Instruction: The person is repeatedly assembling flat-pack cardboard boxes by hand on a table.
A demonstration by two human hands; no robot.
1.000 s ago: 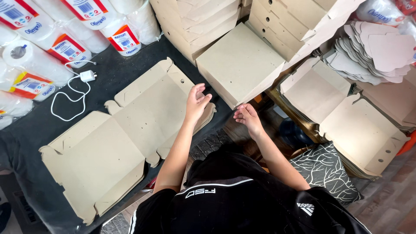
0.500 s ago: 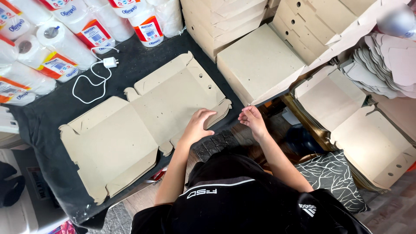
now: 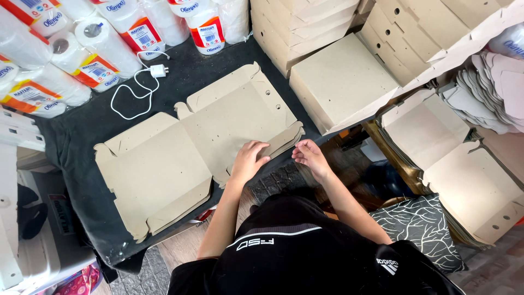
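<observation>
In the head view, a flat, unfolded cardboard box blank [image 3: 218, 131] lies spread across a dark surface [image 3: 76, 136], on top of a few more blanks whose edges peek out along its near side. The left hand [image 3: 248, 161] rests palm down on the near right corner of the blank, fingers spread flat and its grip apart, pressing on the card rather than clasping it. The right hand [image 3: 309, 157] hovers just off the surface's edge, beside the blank's right flap, fingers loosely curled; whether its grip pinches the flap's edge cannot be told. Beyond the blank lies a white charger with a coiled cable [image 3: 143, 84], and behind that stand wrapped paper rolls [image 3: 98, 54] with red and orange labels. To the right of the blank sits a stack of folded cardboard boxes [image 3: 341, 82], with taller piles behind it. Farther right, more flat blanks [image 3: 469, 180] lie heaped low, near a black-and-white patterned cushion [image 3: 420, 229].
</observation>
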